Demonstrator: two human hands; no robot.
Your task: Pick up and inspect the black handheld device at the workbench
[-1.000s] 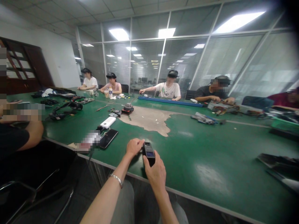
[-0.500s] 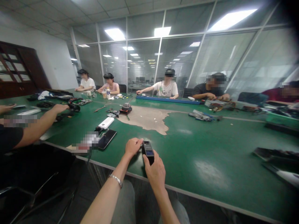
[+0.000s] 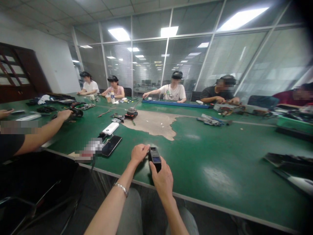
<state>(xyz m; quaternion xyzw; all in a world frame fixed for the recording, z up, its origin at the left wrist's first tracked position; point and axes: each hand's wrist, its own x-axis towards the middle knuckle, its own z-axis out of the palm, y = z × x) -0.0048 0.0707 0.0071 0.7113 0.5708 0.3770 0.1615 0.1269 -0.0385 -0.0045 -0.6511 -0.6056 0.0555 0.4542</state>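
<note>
Lower centre: right hand [image 3: 163, 177] grips near end of black handheld device [image 3: 154, 154]; left hand [image 3: 139, 154] grip unclear. Probably rigid, light; hold sides.

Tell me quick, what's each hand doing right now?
Left hand: curled by the far end of the black device; can't tell if it's gripping.
Right hand: closed, holding the device's near end.

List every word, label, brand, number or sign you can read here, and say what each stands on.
No text can be read for certain.
Black device in the right hand: markings too small.
White printed shirt across the table: lettering too blurred.
Bottle: label too small.
White slab: dark round mark, no legible text.
</note>
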